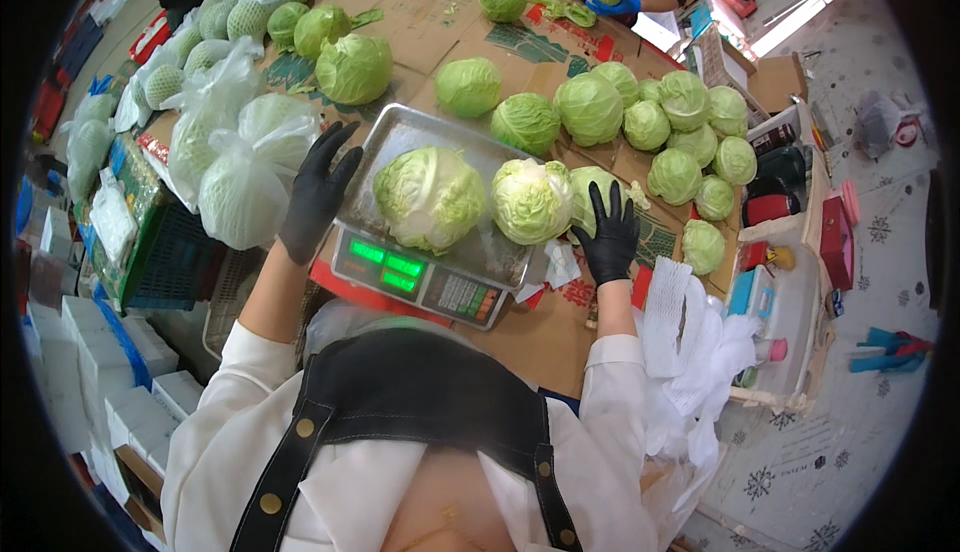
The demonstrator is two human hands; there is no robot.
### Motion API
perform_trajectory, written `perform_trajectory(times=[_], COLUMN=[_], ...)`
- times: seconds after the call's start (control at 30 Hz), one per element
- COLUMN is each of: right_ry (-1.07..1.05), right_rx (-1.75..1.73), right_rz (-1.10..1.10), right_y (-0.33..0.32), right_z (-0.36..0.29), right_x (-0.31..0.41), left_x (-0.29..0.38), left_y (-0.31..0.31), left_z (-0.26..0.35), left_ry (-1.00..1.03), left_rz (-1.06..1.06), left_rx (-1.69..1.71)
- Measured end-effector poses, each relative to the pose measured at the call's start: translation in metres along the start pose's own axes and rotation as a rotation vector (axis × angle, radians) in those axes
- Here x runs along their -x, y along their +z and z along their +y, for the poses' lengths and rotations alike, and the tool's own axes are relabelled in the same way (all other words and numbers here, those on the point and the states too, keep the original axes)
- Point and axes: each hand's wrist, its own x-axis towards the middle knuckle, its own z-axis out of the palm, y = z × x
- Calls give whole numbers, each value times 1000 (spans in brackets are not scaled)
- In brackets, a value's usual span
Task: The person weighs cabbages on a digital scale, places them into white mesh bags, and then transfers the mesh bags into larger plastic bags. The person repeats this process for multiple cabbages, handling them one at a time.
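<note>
My left hand (319,192), in a black glove, is raised at the left edge of the scale's steel tray (367,177), fingers apart and holding nothing. Two cabbages rest on that tray: a large one (429,198) with a pale midrib up, and a smaller whitish one (532,201) near the right side. My right hand (611,233), also black-gloved, lies with spread fingers on a green cabbage (592,184) just right of the tray. Green digits glow on the scale's display (386,265); they are too blurred to read.
Loose cabbages (589,109) lie beyond and right of the scale on cardboard (427,34). Bagged, net-wrapped cabbages (244,192) stand at the left. White foam net sleeves (675,334) hang at the near right, beside a bin (795,342) of items. A co-worker's blue-gloved hands (615,5) hold a cabbage across the table.
</note>
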Motion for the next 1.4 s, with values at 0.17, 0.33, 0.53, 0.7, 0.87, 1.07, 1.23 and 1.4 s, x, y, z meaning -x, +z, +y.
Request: perform_trajectory(times=[0.17, 0.33, 0.53, 0.7, 0.87, 1.07, 1.23, 1.4], right_ry=[349, 443, 462, 257, 307, 442, 620, 430], right_rx=[-134, -1012, -1210, -1542, -1645, -1686, -2450, -2838], right_rz=[158, 203, 66, -209, -111, -39, -212, -324], right_y=[7, -18, -35, -52, -52, -39, -43, -47], right_z=[31, 6, -80, -86, -104, -109, -91, -89], right_x=[-26, -30, -47, -26, 13, 21, 30, 39], left_x=[-4, -2, -11, -28, -35, -30, -30, -31], left_y=[-5, 3, 28, 32, 33, 41, 48, 59], left_z=[-4, -6, -1, -10, -17, -13, -48, -99], left_ry=[-34, -61, -23, -153, -10, -226, -440, -547], left_rz=[-19, -89, -443, -680, -720, -725, -659, -612], left_rx=[-8, 75, 92, 356, 204, 531, 610, 743])
